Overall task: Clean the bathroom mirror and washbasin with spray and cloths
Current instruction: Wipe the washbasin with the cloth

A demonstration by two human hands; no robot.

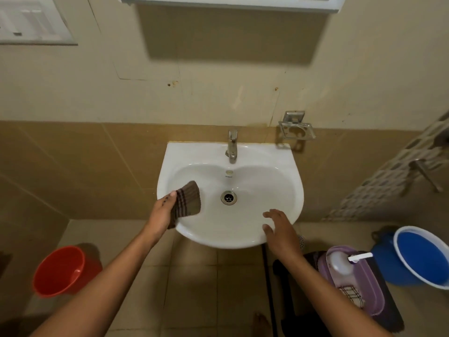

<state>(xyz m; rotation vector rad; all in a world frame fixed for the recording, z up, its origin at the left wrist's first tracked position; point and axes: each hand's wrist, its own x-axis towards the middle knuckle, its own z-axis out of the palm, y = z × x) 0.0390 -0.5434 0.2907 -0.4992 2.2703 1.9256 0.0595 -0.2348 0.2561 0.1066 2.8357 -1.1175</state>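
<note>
Washbasin (286, 166) sat against wall, tap (232, 144) at its back centre, drain (228, 197) in bowl middle. Soap holder (296, 128) on wall behind-right of basin. Cloth (188, 201) in left hand (161, 212) over bowl's left side; right hand (279, 229) above front-right rim. Bucket (60, 271) on floor lower left, tub (422, 257) lower right, bottle (341, 262) in basket (374, 293) between basin and tub

A single wide-angle view is given from head height, aimed forward and steeply down at the washbasin (286, 171), which is centred and seen from near, at arm's reach. The tiled wall is faced squarely; the floor is taken in along the bottom edge, and straight lines are bent toward the corners.
</note>
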